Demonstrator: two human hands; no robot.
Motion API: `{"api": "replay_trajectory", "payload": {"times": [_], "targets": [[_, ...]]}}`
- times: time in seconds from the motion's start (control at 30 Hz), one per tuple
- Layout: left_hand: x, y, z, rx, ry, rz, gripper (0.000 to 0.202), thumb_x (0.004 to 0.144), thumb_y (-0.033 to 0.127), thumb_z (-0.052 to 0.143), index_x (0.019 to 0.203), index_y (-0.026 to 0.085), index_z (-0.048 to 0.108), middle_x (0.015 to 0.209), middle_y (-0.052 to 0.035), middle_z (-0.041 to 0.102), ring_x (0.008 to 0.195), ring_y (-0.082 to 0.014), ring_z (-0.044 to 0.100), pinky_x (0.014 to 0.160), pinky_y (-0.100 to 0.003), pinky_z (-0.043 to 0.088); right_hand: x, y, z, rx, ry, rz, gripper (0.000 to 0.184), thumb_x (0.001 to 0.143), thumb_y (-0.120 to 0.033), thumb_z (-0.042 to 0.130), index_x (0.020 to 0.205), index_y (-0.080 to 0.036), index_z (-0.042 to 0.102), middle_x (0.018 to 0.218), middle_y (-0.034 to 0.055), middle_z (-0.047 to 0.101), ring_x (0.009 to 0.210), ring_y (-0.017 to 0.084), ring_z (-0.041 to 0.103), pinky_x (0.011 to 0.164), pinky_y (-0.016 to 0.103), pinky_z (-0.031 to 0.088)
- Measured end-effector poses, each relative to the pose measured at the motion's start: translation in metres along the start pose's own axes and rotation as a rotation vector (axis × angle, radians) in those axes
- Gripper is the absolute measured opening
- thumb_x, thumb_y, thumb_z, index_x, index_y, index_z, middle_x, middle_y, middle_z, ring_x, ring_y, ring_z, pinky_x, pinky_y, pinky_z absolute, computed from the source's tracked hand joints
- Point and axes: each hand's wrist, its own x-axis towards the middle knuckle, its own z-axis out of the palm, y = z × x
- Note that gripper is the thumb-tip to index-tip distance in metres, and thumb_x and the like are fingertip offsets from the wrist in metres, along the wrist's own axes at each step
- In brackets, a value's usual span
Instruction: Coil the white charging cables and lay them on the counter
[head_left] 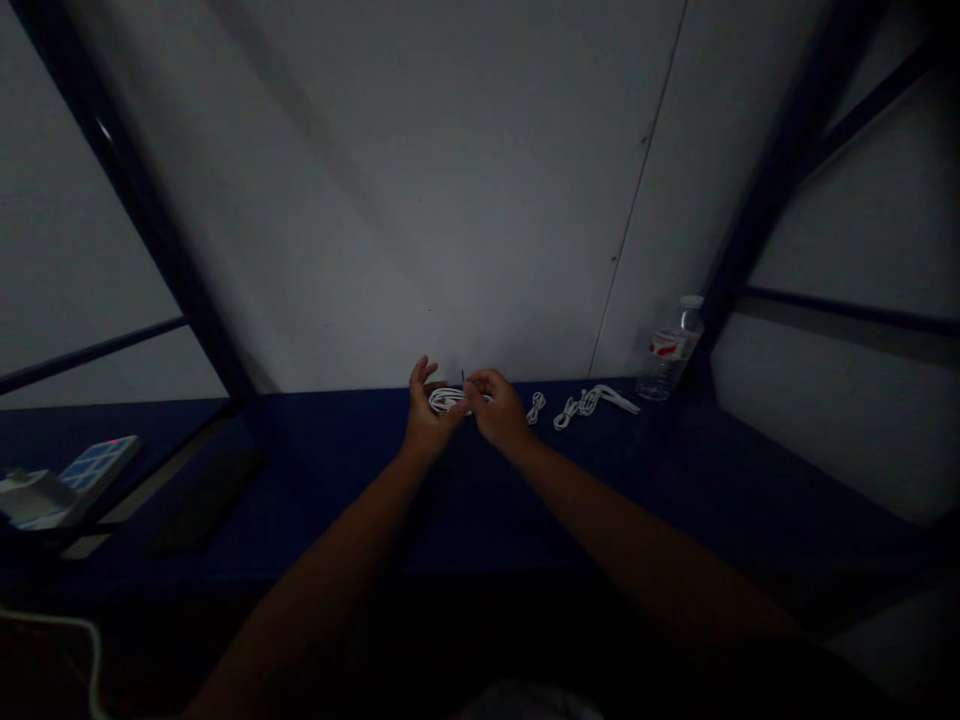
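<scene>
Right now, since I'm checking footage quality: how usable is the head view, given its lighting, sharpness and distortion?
The head view is dim and underexposed: the dark blue bench and forearms sink toward black, while the white cable coil stays bright between the left hand and right hand, though too small for fine detail. Wide-angle distortion slants the blue frame post.

The wall (360,230) is closing off the space behind the white cable coil (448,401). Small cable bundles (589,405) are lying just beside the right hand (501,408), with a water bottle (667,350) and a blue metal post (784,170) standing beyond them. Room is opening over the bench (330,480) toward the person.
</scene>
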Motion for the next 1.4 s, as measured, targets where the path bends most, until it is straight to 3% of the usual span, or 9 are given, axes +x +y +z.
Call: {"api": "replay_trajectory", "payload": {"times": [0.1, 0.2, 0.37, 0.57, 0.73, 0.87, 1.1, 1.3, 1.4], "targets": [[0.002, 0.004, -0.011, 0.364, -0.271, 0.201, 0.109, 0.059, 0.053, 0.080, 0.148, 0.023, 0.025, 0.148, -0.0183, 0.034, 0.129, -0.0335, 0.040, 0.103, -0.049, 0.037, 0.005, 0.014, -0.017, -0.098, -0.047, -0.043, 0.020, 0.082, -0.038, 0.056, 0.091, -0.020, 0.058, 0.081, 0.0020, 0.064, 0.076, 0.018, 0.062, 0.073, 0.031, 0.047], [-0.002, 0.006, -0.004, 0.606, -0.527, 0.162, 0.092, 0.067, 0.046, 0.077, 0.143, 0.017, 0.035, 0.135, -0.0199, 0.050, 0.123, -0.0344, 0.048, 0.101, -0.048, 0.039, 0.002, 0.026, -0.023, -0.132, -0.099, -0.049, 0.016, 0.083, -0.034, 0.054, 0.089, -0.020, 0.058, 0.083, 0.0020, 0.066, 0.078, 0.018, 0.062, 0.075, 0.031, 0.047], [-0.011, 0.007, 0.013, 0.789, -0.503, -0.082, 0.060, 0.087, 0.030, 0.051, 0.142, 0.013, 0.031, 0.107, -0.0200, 0.065, 0.090, -0.0303, 0.065, 0.075, -0.039, 0.048, -0.008, 0.024, -0.022, -0.250, -0.127, -0.128, 0.013, 0.084, -0.028, 0.052, 0.093, -0.021, 0.059, 0.076, 0.0004, 0.063, 0.072, 0.017, 0.060, 0.069, 0.028, 0.045], [-0.009, 0.004, 0.002, 0.367, -0.636, -0.123, 0.055, 0.083, 0.031, 0.058, 0.131, 0.016, 0.038, 0.101, -0.0129, 0.065, 0.081, -0.0226, 0.063, 0.070, -0.032, 0.046, -0.015, 0.013, -0.024, -0.319, -0.140, -0.200, 0.017, 0.084, -0.023, 0.050, 0.101, -0.021, 0.055, 0.071, -0.0012, 0.058, 0.064, 0.015, 0.057, 0.063, 0.026, 0.041], [-0.008, -0.005, 0.005, -0.071, -0.640, -0.361, 0.063, 0.090, 0.049, 0.047, 0.141, 0.018, 0.026, 0.084, -0.0053, 0.061, 0.068, -0.0156, 0.056, 0.060, -0.026, 0.041, -0.014, 0.014, -0.030, -0.279, -0.164, -0.183, 0.022, 0.082, -0.023, 0.052, 0.104, -0.021, 0.052, 0.069, -0.0032, 0.055, 0.061, 0.014, 0.055, 0.059, 0.025, 0.039], [-0.007, -0.003, 0.006, -0.127, -0.622, -0.354, 0.076, 0.083, 0.048, 0.062, 0.143, 0.018, 0.026, 0.079, -0.0023, 0.058, 0.064, -0.0121, 0.050, 0.061, -0.025, 0.039, -0.015, 0.017, -0.028, -0.168, -0.176, -0.112, 0.022, 0.082, -0.028, 0.056, 0.102, -0.022, 0.050, 0.069, -0.0037, 0.055, 0.060, 0.014, 0.054, 0.059, 0.026, 0.040], [-0.005, 0.007, 0.002, -0.212, -0.647, -0.362, 0.082, 0.082, 0.040, 0.065, 0.147, 0.019, 0.019, 0.075, 0.0003, 0.054, 0.062, -0.0103, 0.047, 0.058, -0.023, 0.037, -0.015, 0.012, -0.026, 0.030, -0.216, 0.015, 0.014, 0.078, -0.033, 0.060, 0.082, -0.020, 0.056, 0.075, -0.0003, 0.060, 0.070, 0.015, 0.056, 0.065, 0.027, 0.044], [-0.005, 0.005, -0.001, -0.205, -0.678, -0.389, 0.084, 0.084, 0.039, 0.064, 0.150, 0.023, 0.014, 0.081, -0.0026, 0.060, 0.062, -0.0105, 0.050, 0.059, -0.024, 0.038, -0.017, 0.014, -0.029, 0.182, -0.362, 0.231, 0.032, 0.083, -0.050, 0.057, 0.094, -0.020, 0.061, 0.071, -0.0013, 0.057, 0.051, 0.011, 0.047, 0.048, 0.024, 0.038], [-0.004, 0.006, -0.004, -0.208, -0.684, -0.382, 0.087, 0.083, 0.038, 0.066, 0.151, 0.024, 0.014, 0.080, -0.0029, 0.061, 0.063, -0.0113, 0.052, 0.058, -0.024, 0.039, -0.013, 0.012, -0.039, 0.126, -0.522, 0.161, 0.040, 0.085, -0.055, 0.053, 0.101, -0.020, 0.064, 0.080, 0.0023, 0.061, 0.058, 0.013, 0.054, 0.052, 0.027, 0.044]]}}
